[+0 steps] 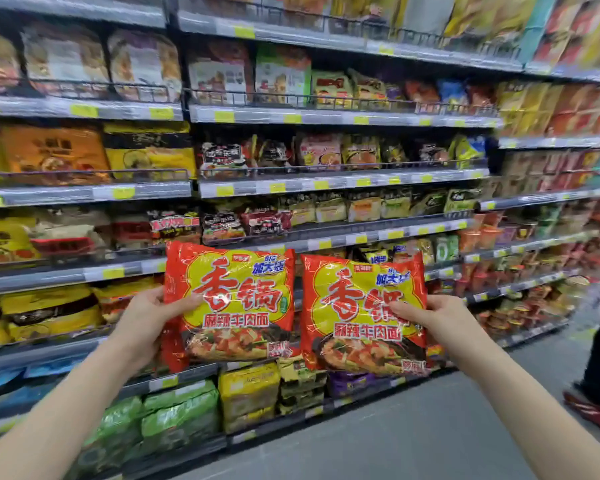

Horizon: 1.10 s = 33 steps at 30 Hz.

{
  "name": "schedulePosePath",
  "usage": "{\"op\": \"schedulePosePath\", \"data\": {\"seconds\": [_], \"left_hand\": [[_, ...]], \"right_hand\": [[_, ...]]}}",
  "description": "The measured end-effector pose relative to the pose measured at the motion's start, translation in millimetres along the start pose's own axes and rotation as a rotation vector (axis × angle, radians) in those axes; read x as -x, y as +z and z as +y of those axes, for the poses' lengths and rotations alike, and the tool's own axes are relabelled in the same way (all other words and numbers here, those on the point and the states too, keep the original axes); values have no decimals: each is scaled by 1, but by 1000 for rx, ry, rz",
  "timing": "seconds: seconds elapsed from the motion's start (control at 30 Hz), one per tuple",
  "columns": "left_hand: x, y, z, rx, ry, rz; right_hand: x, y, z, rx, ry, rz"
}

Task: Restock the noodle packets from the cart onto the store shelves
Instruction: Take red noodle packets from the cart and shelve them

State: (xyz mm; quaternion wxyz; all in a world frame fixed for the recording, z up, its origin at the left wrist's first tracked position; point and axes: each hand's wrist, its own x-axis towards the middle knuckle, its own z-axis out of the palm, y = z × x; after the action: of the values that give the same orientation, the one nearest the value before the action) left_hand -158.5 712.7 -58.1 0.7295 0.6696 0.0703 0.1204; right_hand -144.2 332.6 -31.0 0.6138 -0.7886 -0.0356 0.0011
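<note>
I hold up two red and yellow noodle packets in front of the store shelves [340,181]. My left hand [149,317] grips the left noodle packet [236,303] by its left edge, thumb across the front. My right hand [437,315] grips the right noodle packet [357,317] by its right edge, thumb on the front. Both packets are upright, side by side, almost touching, level with the lower shelves. The cart is out of view.
Shelves full of noodle packets run from left to far right in several tiers. Green multipacks [174,410] and yellow multipacks [250,393] sit on the bottom shelf. A person's leg and red shoe [593,410] stand on the grey floor at the right edge.
</note>
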Motion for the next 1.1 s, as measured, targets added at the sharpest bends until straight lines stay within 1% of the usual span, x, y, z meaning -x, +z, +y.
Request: {"op": "schedulePosePath", "data": {"seconds": [0.2, 0.4, 0.5, 0.67, 0.87, 1.03, 1.1], "left_hand": [[-43, 95, -16, -7, 1, -65], [-74, 155, -28, -32, -4, -109], [-91, 177, -29, -37, -1, -118], [-134, 206, -37, 0, -44, -136], [-200, 241, -54, -3, -31, -149], [-263, 260, -62, 57, -7, -181], [-287, 263, -65, 24, -12, -183]], "right_hand": [[-28, -80, 25, -13, 8, 99], [-62, -129, 51, -15, 37, 149], [-84, -142, 60, 0, 52, 166], [-128, -159, 72, -8, 65, 172], [-201, -172, 83, 8, 60, 196], [-280, -177, 81, 27, 58, 146], [-311, -177, 79, 37, 48, 116]]}}
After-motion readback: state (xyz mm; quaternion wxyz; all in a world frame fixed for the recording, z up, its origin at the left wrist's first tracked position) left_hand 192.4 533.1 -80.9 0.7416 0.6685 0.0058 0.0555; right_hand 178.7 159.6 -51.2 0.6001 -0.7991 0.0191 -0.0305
